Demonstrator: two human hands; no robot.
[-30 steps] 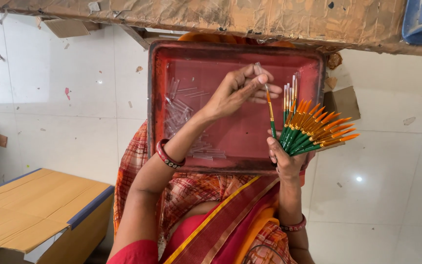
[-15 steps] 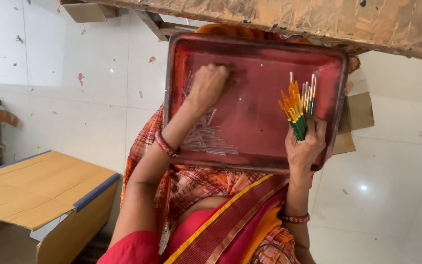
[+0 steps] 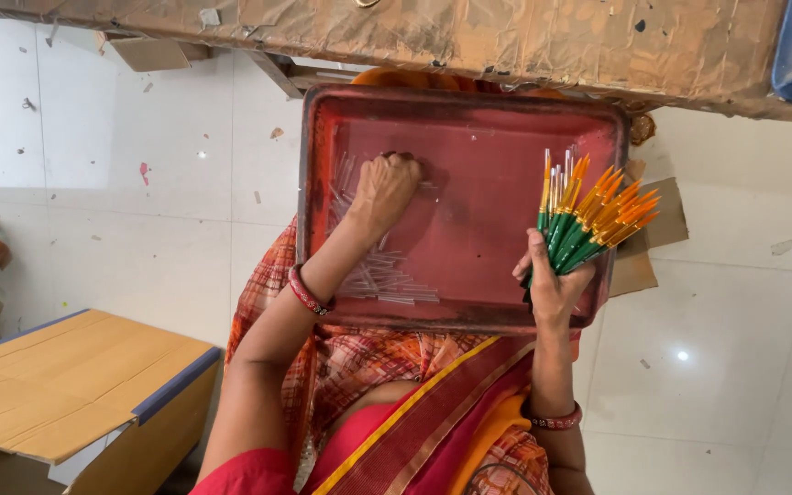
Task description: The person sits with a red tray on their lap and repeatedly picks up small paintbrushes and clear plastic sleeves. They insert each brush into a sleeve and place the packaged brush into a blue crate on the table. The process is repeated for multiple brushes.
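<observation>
Your left hand [image 3: 385, 188] is closed, knuckles down in the red tray [image 3: 469, 115], picking among the clear plastic caps [image 3: 387, 275]. Your right hand [image 3: 552, 284] grips the fanned brushes [image 3: 588, 215]. It seems the next move needs one cap pinched cleanly.

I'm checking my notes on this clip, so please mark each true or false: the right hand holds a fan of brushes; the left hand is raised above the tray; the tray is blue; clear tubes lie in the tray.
1. The right hand holds a fan of brushes: true.
2. The left hand is raised above the tray: false, it is down in the tray.
3. The tray is blue: false, red.
4. Clear tubes lie in the tray: true.
</observation>
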